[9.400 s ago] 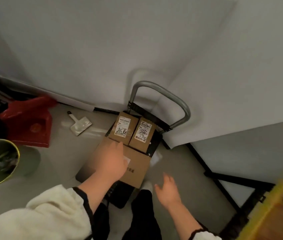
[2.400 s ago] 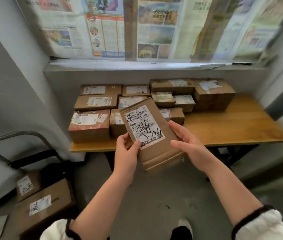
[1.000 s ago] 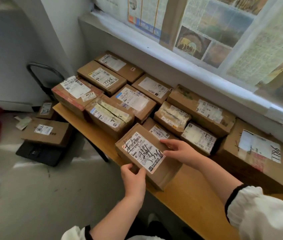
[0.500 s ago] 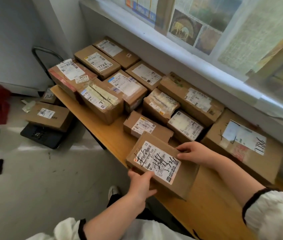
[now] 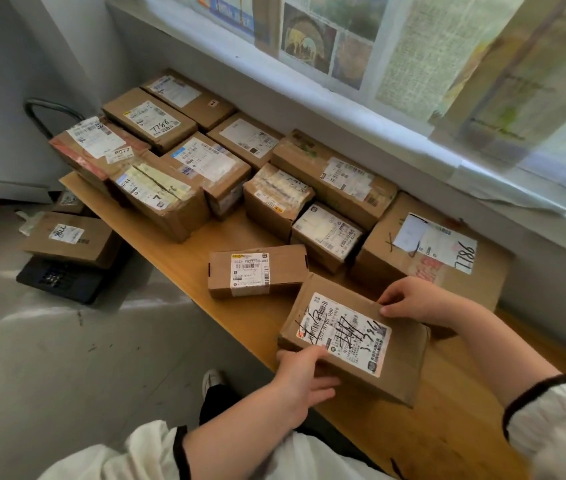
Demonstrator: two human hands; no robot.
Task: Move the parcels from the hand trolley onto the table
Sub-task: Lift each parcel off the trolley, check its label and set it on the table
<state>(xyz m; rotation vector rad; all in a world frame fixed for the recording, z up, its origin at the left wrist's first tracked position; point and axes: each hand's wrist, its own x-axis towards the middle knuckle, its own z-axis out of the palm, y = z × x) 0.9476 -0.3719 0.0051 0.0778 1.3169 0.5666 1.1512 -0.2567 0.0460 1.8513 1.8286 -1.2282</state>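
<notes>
Nearest, the left hand [image 5: 304, 375] clasps the near long side of the labelled parcel [image 5: 354, 337], thumb on top, while the right hand [image 5: 413, 301] pinches its far side. The parcel sits at the table's [image 5: 447, 445] near edge, its long axis roughly along that edge; whether its full weight is down cannot be told. The next fetch probably lies leftward. Past the table's left end, on the floor [image 5: 101, 375], the hand trolley [image 5: 56, 280] bears a waiting parcel [image 5: 70, 237], which is nearer the left hand.
</notes>
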